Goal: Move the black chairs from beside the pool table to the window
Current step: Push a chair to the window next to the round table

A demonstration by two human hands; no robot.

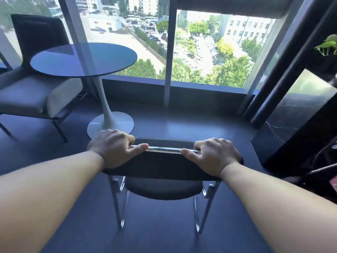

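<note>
Both forearms reach forward, bare, into the lower part of the view.

Left hand: grip closed over the left end of the top edge of the black chair, fingers curled over the far side, thumb lying along the near side. Right hand: same grip on the right end of that edge, thumb pointing inward. Between the two grips runs a thin chrome bar, with both thumbs against it.

The backrest faces the person. Directly below the grips sits the round dark seat, and under it the chrome legs go down to the dark floor (whether the feet touch it or hang just clear, I cannot tell).

Beyond the left grip, close by: the white pedestal base of a round counter with a bluish top. Further left of that, a grey armchair with a dark high back.

Straight ahead of both grips, past a strip of floor, the window spans the wall, showing trees, parked cars and buildings far below. Right of the right grip stands a dark marbled panel, with green leaves above it.
</note>
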